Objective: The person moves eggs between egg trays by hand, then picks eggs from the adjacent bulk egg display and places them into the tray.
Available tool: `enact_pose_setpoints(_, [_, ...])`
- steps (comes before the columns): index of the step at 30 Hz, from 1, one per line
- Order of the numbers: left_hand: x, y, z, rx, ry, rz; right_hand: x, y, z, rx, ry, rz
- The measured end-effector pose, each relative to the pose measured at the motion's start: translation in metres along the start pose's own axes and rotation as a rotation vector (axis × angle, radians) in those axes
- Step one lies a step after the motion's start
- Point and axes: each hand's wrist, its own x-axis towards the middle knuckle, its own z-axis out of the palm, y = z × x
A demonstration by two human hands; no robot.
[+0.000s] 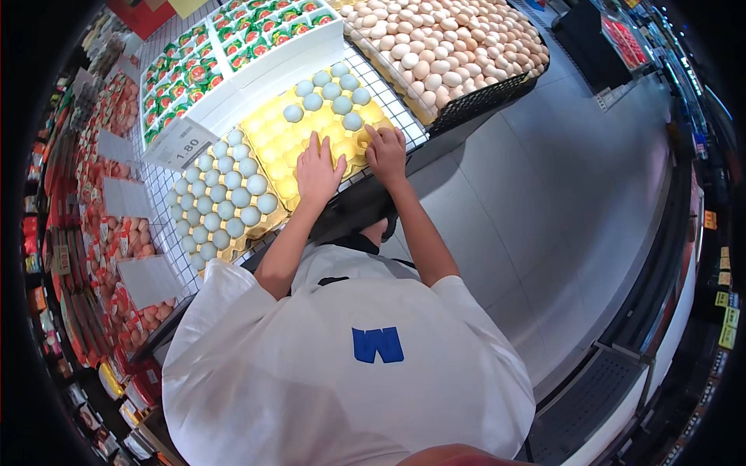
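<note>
A yellow egg tray (274, 140) lies before me on a white wire grid, with several pale blue-green eggs (342, 105) in its far right part and many bare cups. My left hand (319, 169) rests over the near part of this tray, fingers spread, no egg seen in it. At the tray's near right corner is my right hand (386, 152), its fingers bent down at the rim; whether anything is under them is hidden. Left of the yellow tray, a second tray (262, 224) is filled with pale blue-green eggs (218, 193).
Beyond the trays stand white boxes (280, 52) of small green-and-red wrapped items, with a price sign (180, 145). A black crate (489, 87) heaped with brown eggs (431, 52) is at the right. Packed red-labelled goods (140, 239) line the left side.
</note>
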Motion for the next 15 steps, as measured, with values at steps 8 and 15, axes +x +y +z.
enact_pose_setpoints(8, [0.004, 0.000, 0.003, -0.019, -0.006, -0.006, 0.005, -0.005, -0.008, 0.017, -0.009, 0.017])
enact_pose_setpoints(15, [0.003, 0.000, 0.002, -0.028, -0.026, -0.051, 0.033, 0.012, -0.019, 0.214, 0.000, 0.124])
